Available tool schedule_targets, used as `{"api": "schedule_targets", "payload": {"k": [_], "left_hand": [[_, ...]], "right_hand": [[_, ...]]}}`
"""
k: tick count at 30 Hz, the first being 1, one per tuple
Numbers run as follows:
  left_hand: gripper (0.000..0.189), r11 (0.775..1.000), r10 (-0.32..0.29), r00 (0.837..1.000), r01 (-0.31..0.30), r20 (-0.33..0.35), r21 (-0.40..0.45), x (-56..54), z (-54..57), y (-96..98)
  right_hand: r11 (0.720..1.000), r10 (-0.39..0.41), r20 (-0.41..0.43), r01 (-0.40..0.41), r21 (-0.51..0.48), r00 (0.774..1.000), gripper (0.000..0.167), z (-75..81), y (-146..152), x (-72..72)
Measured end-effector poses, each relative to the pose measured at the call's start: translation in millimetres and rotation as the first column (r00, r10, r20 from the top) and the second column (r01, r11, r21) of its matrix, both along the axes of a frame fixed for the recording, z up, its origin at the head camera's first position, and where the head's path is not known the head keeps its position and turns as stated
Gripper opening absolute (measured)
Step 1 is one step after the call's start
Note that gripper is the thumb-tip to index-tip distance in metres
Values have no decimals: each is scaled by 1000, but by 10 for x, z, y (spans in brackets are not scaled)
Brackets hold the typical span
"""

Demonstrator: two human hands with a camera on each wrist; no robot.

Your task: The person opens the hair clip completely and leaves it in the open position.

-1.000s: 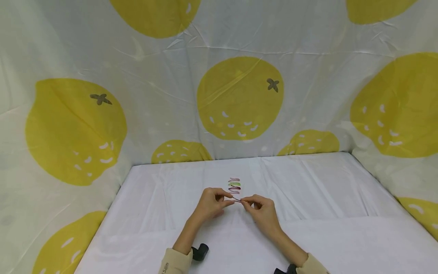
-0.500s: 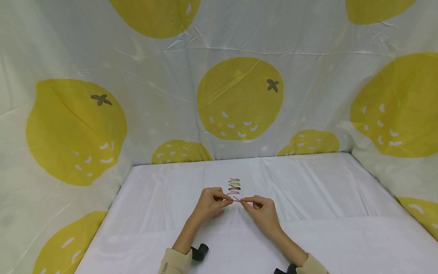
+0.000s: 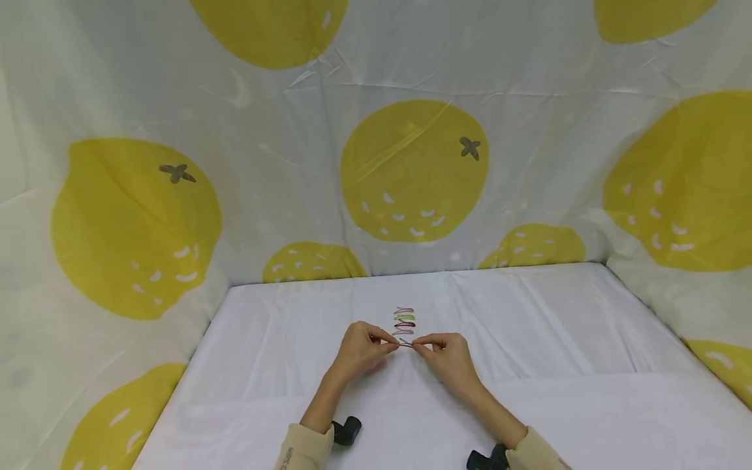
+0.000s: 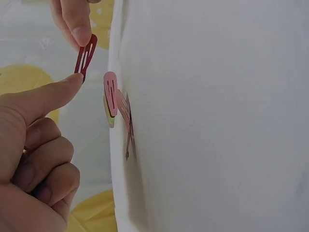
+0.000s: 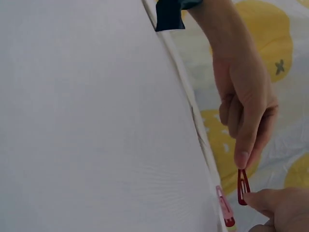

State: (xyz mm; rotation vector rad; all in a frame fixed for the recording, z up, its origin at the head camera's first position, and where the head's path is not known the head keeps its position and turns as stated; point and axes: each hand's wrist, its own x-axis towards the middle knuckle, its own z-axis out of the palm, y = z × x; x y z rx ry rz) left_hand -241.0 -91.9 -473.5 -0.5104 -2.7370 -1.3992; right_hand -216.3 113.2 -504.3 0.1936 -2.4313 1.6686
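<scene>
A dark red snap hair clip (image 3: pixel 406 344) is held between both hands, just above the white table. My left hand (image 3: pixel 360 349) pinches its left end between thumb and index finger; my right hand (image 3: pixel 452 362) pinches the right end. In the head view the clip's two parts stand apart in a thin V. In the left wrist view the same red clip (image 4: pixel 86 55) shows its slotted face, with my left thumb (image 4: pixel 58 96) at one end. The right wrist view shows the red clip (image 5: pixel 243 187) between the fingertips of both hands.
Beyond the hands, several snap hair clips lie in a row: a pink one (image 3: pixel 404 309), a green one (image 3: pixel 404 318), a dark red one (image 3: pixel 405 324) and another pink one (image 3: pixel 403 332). White cloth covers the table (image 3: pixel 264 352). A lemon-print curtain (image 3: pixel 282 163) hangs behind.
My left thumb and index finger, earlier spread on the clip's two parts, have come together at its left end. The right hand still pinches the other end. The row of clips stays put.
</scene>
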Motion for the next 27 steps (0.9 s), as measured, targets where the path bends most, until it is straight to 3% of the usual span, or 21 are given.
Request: {"api": "schedule_targets", "payload": {"k": [6, 13, 27], "left_hand": [[5, 995, 30, 999, -33, -31, -95, -80, -42, 31], [4, 982, 31, 999, -37, -36, -184, -182, -44, 3], [4, 973, 28, 999, -31, -16, -230, -290, -46, 10]], "right_hand": [[1000, -12, 4, 12, 26, 1000, 8, -40, -35, -149], [1000, 15, 69, -16, 12, 998, 4, -73, -78, -276], [1000, 6, 50, -7, 27, 999, 5, -123, -64, -347]]}}
